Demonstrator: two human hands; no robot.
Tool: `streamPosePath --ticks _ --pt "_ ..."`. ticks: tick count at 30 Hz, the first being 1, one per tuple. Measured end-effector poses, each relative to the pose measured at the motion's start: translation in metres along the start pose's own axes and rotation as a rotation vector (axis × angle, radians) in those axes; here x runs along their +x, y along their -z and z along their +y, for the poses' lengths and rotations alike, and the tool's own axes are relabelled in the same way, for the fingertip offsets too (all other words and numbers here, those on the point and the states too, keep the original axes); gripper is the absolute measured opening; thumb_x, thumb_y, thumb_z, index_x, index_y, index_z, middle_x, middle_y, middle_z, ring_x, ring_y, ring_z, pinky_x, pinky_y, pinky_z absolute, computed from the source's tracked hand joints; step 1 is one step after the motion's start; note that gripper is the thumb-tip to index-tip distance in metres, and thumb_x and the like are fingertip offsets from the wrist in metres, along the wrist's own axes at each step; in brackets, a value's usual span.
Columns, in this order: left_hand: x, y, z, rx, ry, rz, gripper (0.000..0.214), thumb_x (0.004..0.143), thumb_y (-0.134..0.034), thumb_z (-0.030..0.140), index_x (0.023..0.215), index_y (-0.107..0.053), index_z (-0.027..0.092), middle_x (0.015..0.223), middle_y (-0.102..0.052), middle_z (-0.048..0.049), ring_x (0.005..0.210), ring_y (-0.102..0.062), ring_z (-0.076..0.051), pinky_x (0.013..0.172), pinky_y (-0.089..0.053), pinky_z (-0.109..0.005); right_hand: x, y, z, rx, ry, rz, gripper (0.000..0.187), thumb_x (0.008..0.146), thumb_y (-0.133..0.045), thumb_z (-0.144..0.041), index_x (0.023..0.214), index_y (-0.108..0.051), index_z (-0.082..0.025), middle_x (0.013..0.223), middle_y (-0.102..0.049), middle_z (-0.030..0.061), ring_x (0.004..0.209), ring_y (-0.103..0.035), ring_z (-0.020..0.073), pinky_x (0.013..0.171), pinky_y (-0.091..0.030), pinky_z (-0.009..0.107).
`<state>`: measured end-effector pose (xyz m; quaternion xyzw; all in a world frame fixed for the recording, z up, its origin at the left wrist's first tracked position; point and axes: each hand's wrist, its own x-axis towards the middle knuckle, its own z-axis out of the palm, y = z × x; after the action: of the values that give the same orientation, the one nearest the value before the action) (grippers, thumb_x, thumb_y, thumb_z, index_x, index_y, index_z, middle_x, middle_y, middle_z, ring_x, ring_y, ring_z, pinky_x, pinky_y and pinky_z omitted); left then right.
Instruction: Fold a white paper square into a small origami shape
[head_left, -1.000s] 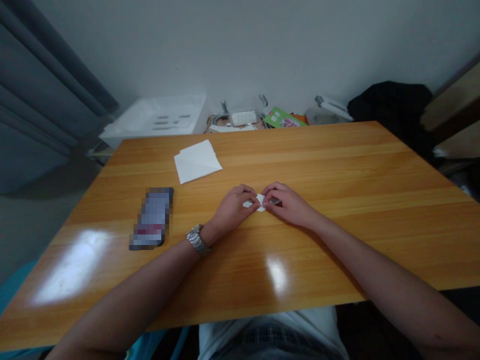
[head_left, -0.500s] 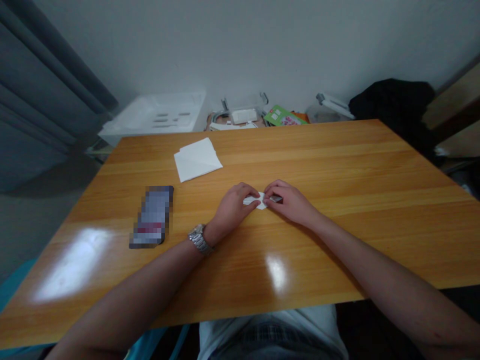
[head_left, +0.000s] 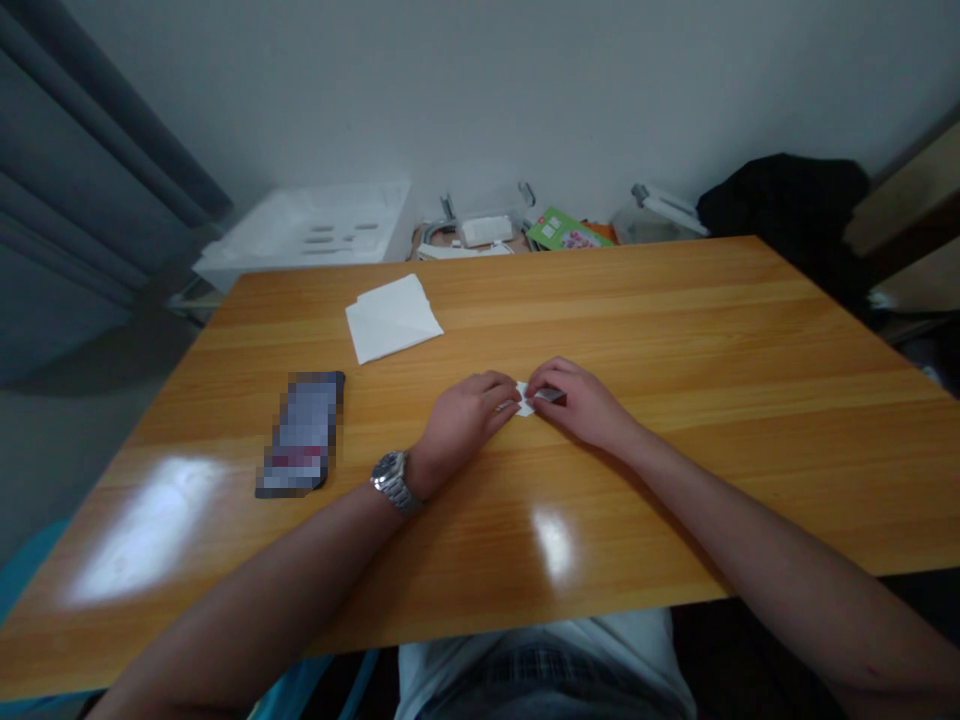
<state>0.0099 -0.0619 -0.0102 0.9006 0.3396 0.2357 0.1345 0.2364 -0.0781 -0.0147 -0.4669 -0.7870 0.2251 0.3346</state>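
Between my two hands, low over the middle of the table, is a small piece of folded white paper (head_left: pixel 524 402). My left hand (head_left: pixel 466 415) closes on its left side with thumb and fingers, hiding most of that part. On the right, my right hand (head_left: pixel 574 400) pinches the paper between thumb and fingertips. Only the middle of the paper and a bit under the right fingers show, so its full shape is hidden. A metal-band watch (head_left: pixel 395 482) is on my left wrist.
White sheets of paper (head_left: pixel 394 320) lie farther back on the wooden table (head_left: pixel 675 350). A phone (head_left: pixel 304 432) with a blurred screen rests at the left. Behind the table's far edge are a white foam box (head_left: pixel 315 225), a green booklet (head_left: pixel 566 232) and a black cloth-like heap (head_left: pixel 784 205).
The fingers of my left hand have drawn together and moved over the paper's left side, covering more of it. My right hand stays almost where it was.
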Motion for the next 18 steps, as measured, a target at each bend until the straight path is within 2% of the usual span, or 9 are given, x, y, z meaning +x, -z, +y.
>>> streamPosePath --ticks 3,7,18 --pt "-0.0045 0.0034 -0.0029 0.076 -0.124 -0.06 0.028 0.105 -0.05 0.035 0.117 -0.072 0.022 0.126 -0.071 -0.0056 0.111 -0.068 -0.021 0.097 -0.056 -0.035 -0.0011 0.0019 0.0038 -0.005 0.014 0.009 0.01 0.091 -0.065 -0.014 0.093 -0.072 -0.022 0.1 -0.066 0.0063 0.095 -0.063 0.0213 0.086 -0.051 0.037" --pt "-0.0086 0.0043 -0.0038 0.167 -0.189 -0.097 0.032 0.105 -0.05 0.035 0.127 -0.069 0.021 0.13 -0.07 -0.0089 0.115 -0.069 -0.024 0.098 -0.057 -0.04 -0.0015 0.0026 0.0077 0.004 0.019 0.014 0.009 0.091 -0.066 -0.015 0.093 -0.072 -0.022 0.1 -0.066 0.0065 0.096 -0.063 0.0214 0.087 -0.051 0.037" --pt "-0.0098 0.0055 0.0057 0.232 -0.166 -0.102 0.031 0.105 -0.05 0.028 0.129 -0.067 0.021 0.132 -0.069 -0.0094 0.111 -0.07 -0.025 0.094 -0.059 -0.042 -0.0006 0.0018 0.0093 0.042 -0.001 0.016 0.006 0.093 -0.067 -0.02 0.093 -0.073 -0.021 0.1 -0.067 0.0064 0.095 -0.064 0.0204 0.087 -0.051 0.037"
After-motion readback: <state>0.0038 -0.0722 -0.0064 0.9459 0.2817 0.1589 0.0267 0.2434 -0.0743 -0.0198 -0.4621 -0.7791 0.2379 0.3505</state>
